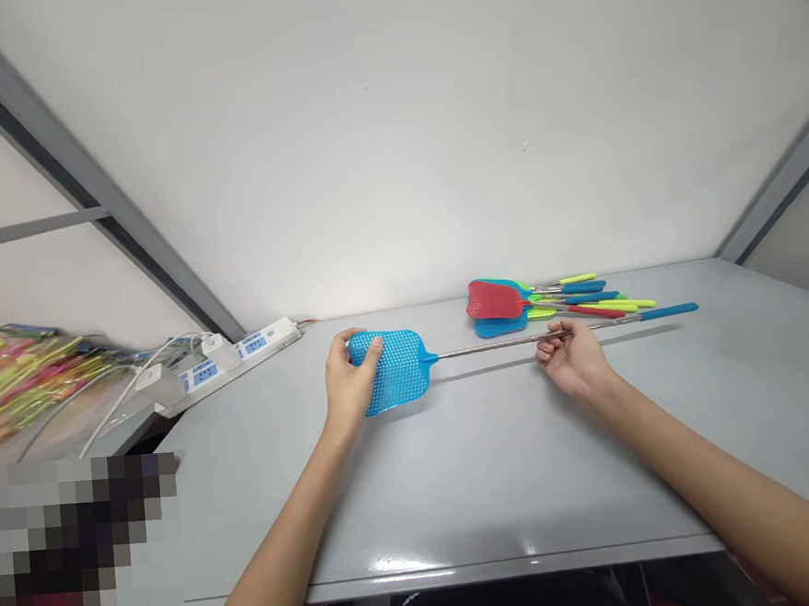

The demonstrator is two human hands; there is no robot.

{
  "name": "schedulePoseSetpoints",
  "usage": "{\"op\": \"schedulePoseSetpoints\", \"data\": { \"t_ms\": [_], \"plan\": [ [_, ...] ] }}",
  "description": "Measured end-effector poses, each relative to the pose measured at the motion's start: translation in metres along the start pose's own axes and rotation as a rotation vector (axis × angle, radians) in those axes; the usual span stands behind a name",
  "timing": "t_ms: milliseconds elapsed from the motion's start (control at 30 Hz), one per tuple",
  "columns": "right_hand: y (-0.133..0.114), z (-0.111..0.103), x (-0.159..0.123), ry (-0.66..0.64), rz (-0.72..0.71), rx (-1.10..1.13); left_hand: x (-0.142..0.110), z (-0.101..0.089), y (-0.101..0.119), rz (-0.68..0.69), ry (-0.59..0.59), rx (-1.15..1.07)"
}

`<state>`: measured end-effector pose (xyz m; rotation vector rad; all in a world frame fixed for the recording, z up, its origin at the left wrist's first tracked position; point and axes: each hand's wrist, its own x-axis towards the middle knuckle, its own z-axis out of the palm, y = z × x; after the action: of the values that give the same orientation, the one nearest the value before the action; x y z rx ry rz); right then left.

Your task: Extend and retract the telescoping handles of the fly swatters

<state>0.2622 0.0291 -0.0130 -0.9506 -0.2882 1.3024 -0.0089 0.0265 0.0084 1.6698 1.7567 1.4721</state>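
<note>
A blue fly swatter [402, 372] with a perforated head, a thin metal rod and a blue grip is held up just above the table, lying nearly level. My left hand [352, 376] pinches the left edge of its head, thumb on the near face. Farther along, my right hand [571, 358] is closed round the metal rod, with its palm turned partly up. The swatter's blue grip sticks out to the right of that hand. Behind it lies a pile of fly swatters [497, 298] in red, blue, green and yellow, their handles pointing right.
On the grey table [459, 484], a white power strip [229, 366] with plugged-in adapters and cables lies at the left. Beyond it are packaged colourful items [35, 375] in clear plastic. A white wall [401, 155] and grey metal frame posts [128, 221] bound the table. The lower left is pixelated.
</note>
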Motion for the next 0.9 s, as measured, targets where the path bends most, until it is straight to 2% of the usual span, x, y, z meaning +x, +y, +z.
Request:
{"op": "schedulePoseSetpoints", "data": {
  "t_ms": [200,433,600,767,900],
  "plan": [
    [0.019,-0.003,-0.001,-0.012,0.012,-0.063,-0.006,0.002,0.004,-0.003,0.027,0.155],
    [0.026,-0.006,-0.001,-0.046,0.016,-0.097,-0.009,0.003,0.002,0.006,-0.068,0.280],
    [0.026,-0.002,-0.007,-0.073,0.077,-0.109,-0.015,0.006,0.002,-0.008,-0.117,0.348],
    [0.027,-0.002,-0.009,-0.114,0.152,-0.133,-0.026,0.016,0.000,0.042,-0.267,0.388],
    [0.026,-0.002,-0.008,-0.097,0.200,-0.125,-0.033,0.024,-0.003,0.095,-0.284,0.544]
  ]
}}
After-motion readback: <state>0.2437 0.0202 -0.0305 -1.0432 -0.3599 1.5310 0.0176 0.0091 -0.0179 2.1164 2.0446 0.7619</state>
